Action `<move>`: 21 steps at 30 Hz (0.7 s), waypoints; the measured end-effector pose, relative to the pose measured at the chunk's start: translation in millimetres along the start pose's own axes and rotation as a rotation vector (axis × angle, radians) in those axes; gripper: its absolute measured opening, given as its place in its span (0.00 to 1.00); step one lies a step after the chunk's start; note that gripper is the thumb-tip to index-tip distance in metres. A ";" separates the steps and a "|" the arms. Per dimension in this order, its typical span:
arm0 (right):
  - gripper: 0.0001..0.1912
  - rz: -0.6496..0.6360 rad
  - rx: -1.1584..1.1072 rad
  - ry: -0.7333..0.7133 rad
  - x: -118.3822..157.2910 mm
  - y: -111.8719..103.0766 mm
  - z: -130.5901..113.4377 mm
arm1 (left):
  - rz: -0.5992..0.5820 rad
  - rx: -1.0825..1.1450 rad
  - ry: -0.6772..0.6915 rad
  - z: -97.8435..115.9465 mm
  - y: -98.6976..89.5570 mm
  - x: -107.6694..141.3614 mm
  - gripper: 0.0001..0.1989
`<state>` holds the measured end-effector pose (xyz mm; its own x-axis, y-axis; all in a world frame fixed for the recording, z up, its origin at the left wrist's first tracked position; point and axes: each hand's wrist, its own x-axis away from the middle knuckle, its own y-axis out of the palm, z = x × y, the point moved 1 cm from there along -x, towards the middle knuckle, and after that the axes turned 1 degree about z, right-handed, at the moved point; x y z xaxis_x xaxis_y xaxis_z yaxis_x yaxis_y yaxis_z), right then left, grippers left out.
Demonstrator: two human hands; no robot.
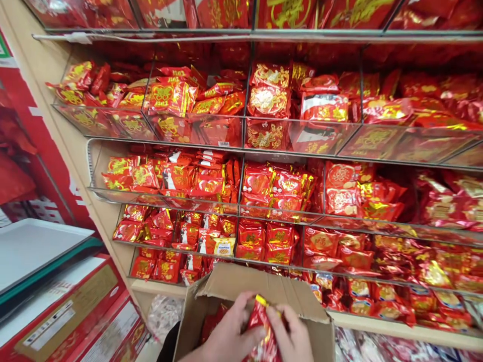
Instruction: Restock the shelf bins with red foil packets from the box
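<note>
Both hands are over an open cardboard box (313, 301) at the bottom centre of the head view. My left hand (236, 327) is closed around the left side of a shiny red packet (260, 322) with a yellow top edge. My right hand (289, 334) grips the same packet from the right, its fingers bent near the top. Darker red packets (212, 322) lie inside the box, left of my left hand. The lower part of the held packet runs out of the frame.
Shelves with clear-fronted bins (204, 201) of red and gold packets rise behind the box. At the left, a white tray (41, 246) lies above red cartons (86, 306). A clear bag (164, 314) stands under the lowest shelf.
</note>
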<state>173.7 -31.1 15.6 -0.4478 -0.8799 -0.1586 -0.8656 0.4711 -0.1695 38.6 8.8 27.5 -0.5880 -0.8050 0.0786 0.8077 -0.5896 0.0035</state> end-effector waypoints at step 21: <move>0.15 0.082 -0.213 -0.082 -39.3 -21.1 -24.4 | 0.211 0.052 0.308 55.9 6.0 -23.5 0.16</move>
<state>204.1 -8.0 49.1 -0.5060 -0.8275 -0.2432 -0.8589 0.5092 0.0546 59.7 27.9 81.4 -0.3872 -0.8953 -0.2201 0.9091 -0.4105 0.0703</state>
